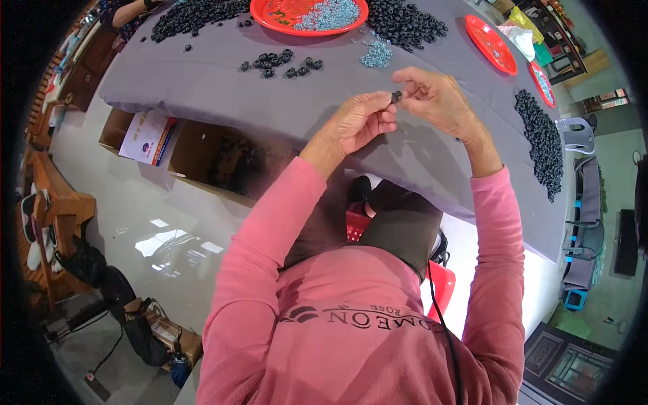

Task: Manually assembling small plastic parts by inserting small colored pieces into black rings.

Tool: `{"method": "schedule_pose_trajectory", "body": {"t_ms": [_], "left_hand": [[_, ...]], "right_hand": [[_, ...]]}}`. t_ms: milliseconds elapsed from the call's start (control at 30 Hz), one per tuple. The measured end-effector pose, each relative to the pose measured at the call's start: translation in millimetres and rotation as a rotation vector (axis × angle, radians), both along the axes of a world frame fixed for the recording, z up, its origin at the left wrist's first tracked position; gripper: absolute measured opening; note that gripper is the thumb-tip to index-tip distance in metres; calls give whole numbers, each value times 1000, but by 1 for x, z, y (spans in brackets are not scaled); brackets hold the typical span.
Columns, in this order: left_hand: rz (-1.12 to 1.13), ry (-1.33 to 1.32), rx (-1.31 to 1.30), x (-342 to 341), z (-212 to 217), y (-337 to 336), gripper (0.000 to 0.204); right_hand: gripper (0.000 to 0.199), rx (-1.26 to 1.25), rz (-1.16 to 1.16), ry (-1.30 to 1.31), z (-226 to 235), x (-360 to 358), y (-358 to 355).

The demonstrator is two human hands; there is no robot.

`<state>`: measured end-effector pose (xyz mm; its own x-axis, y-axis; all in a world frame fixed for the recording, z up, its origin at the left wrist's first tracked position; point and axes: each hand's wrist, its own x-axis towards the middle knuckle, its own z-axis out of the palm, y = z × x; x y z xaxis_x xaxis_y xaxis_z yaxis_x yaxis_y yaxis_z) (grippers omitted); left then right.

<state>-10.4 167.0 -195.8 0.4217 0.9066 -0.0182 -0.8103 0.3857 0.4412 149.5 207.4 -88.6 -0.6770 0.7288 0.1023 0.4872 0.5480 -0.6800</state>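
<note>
Down at the left of the frame, under the table's edge, you have two open brown cardboard boxes [223, 162], and a white leaflet [145, 137] with a red and blue edge lies over the rim of the left-hand one. At the lower left sits another small carton [177, 337] on the floor beside black cables. Near the upper centre, your left hand [358, 123] and right hand [439, 100] meet above the grey cloth-covered table [202, 84], fingertips pinched together on one small black ring [396, 96]; it is dark, round and stubby, too small to show more. More black rings [280, 64] of the same kind lie in a loose cluster at upper centre, with bigger heaps along the top edge and down the right side [540, 142]. A red tray [270, 17] at the top holds pale blue pieces [329, 15], and two further red trays [491, 44] sit at the upper right.
</note>
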Motion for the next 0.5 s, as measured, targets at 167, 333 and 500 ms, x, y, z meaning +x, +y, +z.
{"method": "schedule_pose_trajectory", "body": {"t_ms": [167,333,500], "left_hand": [[11,14,-23,0,1,-1,11],[-1,-5,-5,0,2,-2,12],[-13,-18,11,-2,-3,0,13]], "right_hand": [[32,12,-3,-11,5,0,-1],[28,54,14,-8,4,4,4],[23,140,104,35,3,3,6]]}}
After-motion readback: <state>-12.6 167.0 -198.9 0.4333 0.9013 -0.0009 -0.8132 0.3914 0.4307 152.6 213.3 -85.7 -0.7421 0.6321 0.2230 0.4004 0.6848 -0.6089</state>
